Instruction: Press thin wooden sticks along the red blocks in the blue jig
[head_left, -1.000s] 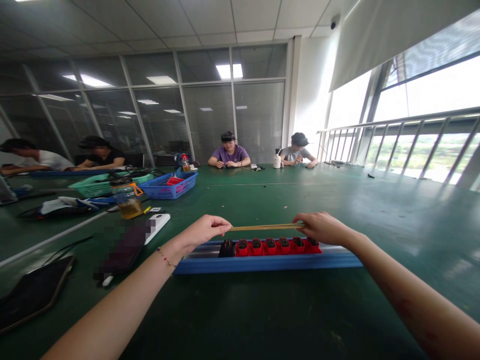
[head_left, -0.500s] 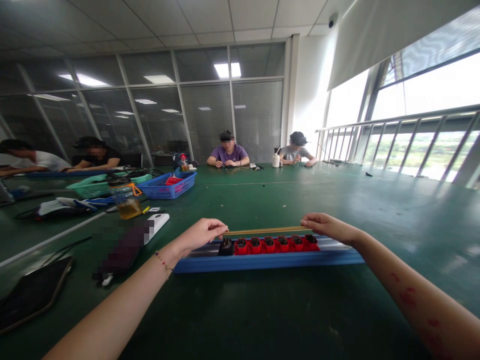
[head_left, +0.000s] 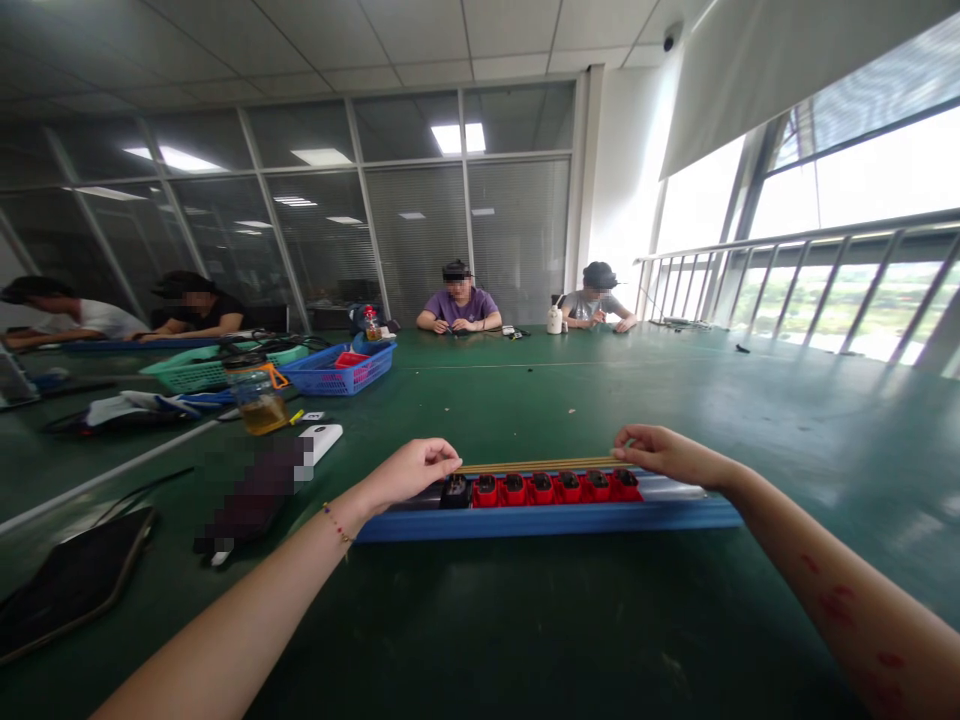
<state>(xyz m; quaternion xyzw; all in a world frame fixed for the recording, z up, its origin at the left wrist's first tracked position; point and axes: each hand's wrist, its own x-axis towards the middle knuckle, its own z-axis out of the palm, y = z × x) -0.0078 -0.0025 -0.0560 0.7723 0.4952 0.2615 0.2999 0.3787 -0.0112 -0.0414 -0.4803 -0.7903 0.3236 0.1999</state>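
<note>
A blue rail-like tray (head_left: pixel 547 523) lies crosswise on the table in front of me. In its metallic channel sit a black block (head_left: pixel 455 490) and a row of several red blocks (head_left: pixel 542 490) with black parts on top. Along the tray's far edge runs a long, thin tan strip (head_left: pixel 536 466) with a dark line down its length. My left hand (head_left: pixel 420 468) pinches its left end between thumb and fingertips. At the right end, my right hand (head_left: pixel 649 450) has its fingertips closed on the strip, partly hiding that end.
A power-bank-like white object (head_left: pixel 322 437), a dark phone-like slab (head_left: pixel 79 575) and a jar of amber liquid (head_left: pixel 262 405) lie to the left. Behind them are a blue basket (head_left: pixel 345 375) and a green basket (head_left: pixel 187 370). Several people sit around the table's far side.
The strip sits slightly lower, closer to the tray's far edge. Both hands have shifted a little to the right in the picture, partly along with the camera's view.
</note>
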